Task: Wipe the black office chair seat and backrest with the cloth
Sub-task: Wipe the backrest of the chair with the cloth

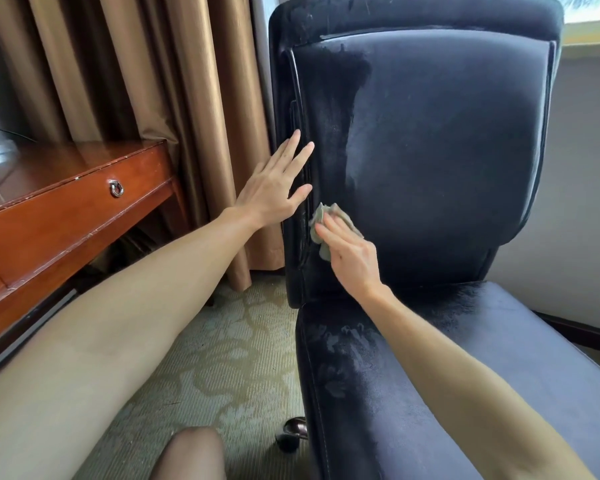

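Knee: a knee (187,455) shows at the bottom edge, over the carpet.
Carpet: pale green carpet (229,358) with a leafy pattern lies between the counter and the chair.
Caster: one dark chair caster (291,436) sits on the carpet just beside the seat's front left corner.
Seat: the black seat (499,358) fills the lower right; most of it has a greyish film, with darker smeared patches along its left side and at the back.
Right grip: the right grip (349,252) reaches over the seat, unclenched, with its fingers lying straight on the cloth and pressing it against the backrest.
Cloth: the crumpled grey-green cloth (321,220) sits low on the left part of the backrest, partly under the right fingers, close to the left edge seam.
Left grip: the left grip (274,188) is released, fingers spread and straight, fingertips touching the backrest's left edge just above the cloth.
Backrest: the black backrest (447,150) stands upright; a darker band runs down its left side, and the rest looks paler grey.
Counter: a glossy reddish wooden counter (66,188) stands at left, its drawer carrying a metal ring pull (116,188).
Curtain: a brown pleated curtain (136,71) hangs behind the counter and beside the backrest.
Window: a bright window (589,8) shows at the top right, above a pale wall (575,202).
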A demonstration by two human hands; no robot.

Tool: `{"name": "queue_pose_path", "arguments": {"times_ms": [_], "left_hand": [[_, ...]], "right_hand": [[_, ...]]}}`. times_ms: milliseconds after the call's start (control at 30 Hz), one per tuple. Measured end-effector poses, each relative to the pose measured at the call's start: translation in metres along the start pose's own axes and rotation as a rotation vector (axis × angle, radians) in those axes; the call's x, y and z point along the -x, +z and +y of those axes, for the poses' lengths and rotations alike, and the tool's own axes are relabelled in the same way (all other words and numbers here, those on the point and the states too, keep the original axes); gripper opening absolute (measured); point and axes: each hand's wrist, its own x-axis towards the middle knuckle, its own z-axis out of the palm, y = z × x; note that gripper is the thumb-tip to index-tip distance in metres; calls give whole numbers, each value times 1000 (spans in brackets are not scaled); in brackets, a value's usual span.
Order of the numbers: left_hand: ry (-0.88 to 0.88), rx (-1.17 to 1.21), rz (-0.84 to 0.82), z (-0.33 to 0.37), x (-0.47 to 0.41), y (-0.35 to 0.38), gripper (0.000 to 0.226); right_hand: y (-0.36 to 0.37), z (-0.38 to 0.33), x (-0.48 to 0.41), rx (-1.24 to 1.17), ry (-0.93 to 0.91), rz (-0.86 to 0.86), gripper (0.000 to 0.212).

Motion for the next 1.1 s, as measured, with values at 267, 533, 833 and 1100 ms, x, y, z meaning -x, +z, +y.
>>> {"name": "queue_pose_path", "arguments": {"times_ms": [267,533,833,1100], "left_hand": [[0,7,4,2,-2,2,68],[32,-14,-1,-5,-2,1,67],[37,1,-39,-9,8,3,68],[-23,125,-29,-3,46,6,62]], "right_hand": [[4,-16,68,-68,-114,-272,48],[5,-12,3,31,-243,-131,42],[-3,4,59,66,-129,-380,35],[-17,-34,-6,14,185,-155,21]]}}
